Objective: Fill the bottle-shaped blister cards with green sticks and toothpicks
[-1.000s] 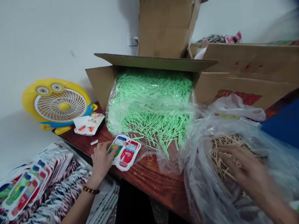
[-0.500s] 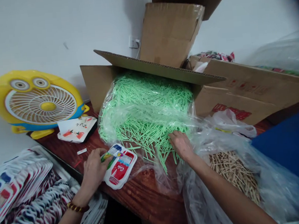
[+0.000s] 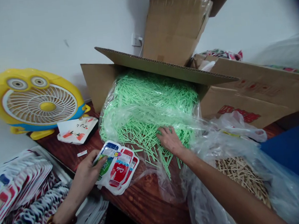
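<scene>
My left hand (image 3: 88,167) is closed on the left edge of some flat printed plastic pouches (image 3: 121,168), thumb on top. They show a red "Cola" bottle and a green one, and at least two overlap, slightly fanned. My right hand (image 3: 170,139) lies palm down on a heap of thin light-green sticks (image 3: 146,132), fingers apart and tips among the sticks. The heap spills from a clear plastic bag inside an open cardboard box (image 3: 161,61). Whether any stick is between my right fingers, I cannot tell.
A yellow fan (image 3: 46,105) and a white paper packet (image 3: 76,130) stand at the left of the wooden table (image 3: 156,207). Stacks of pouches (image 3: 19,189) fill the lower left. Brown sticks (image 3: 241,177) lie in clear plastic at right, before another carton (image 3: 261,97).
My right hand has shifted left over the green sticks, its fingers more spread. The pouches in my left hand are now fanned, with a second one showing at the right edge.
</scene>
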{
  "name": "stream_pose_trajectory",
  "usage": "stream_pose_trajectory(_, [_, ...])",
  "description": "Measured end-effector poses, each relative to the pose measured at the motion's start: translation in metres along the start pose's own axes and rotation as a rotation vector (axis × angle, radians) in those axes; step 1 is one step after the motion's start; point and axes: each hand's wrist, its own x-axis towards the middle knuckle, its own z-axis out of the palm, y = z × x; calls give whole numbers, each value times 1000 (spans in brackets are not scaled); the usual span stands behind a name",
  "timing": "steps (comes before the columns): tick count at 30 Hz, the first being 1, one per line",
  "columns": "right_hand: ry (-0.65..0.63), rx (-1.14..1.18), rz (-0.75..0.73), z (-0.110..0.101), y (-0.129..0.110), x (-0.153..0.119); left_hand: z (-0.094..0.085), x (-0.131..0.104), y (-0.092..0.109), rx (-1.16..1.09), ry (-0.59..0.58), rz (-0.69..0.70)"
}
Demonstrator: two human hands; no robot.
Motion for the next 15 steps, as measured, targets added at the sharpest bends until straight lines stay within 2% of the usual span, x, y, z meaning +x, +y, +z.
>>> stream_pose_trajectory(4, [24,-21,-10,7,-1,8,-2,-15,20,-390,-183,-171])
stream_pose_trajectory(6, [31,-29,-22,9,-2,9,-1,-25,31,-540,-237,-272])
stream_pose_trajectory(9, [37,-32,-40,11,-2,9,3,-44,40,-695,-270,-348])
stream_pose_trajectory(15, [53,-21,-54,10,-3,3,19,-81,40,-918,-329,-498])
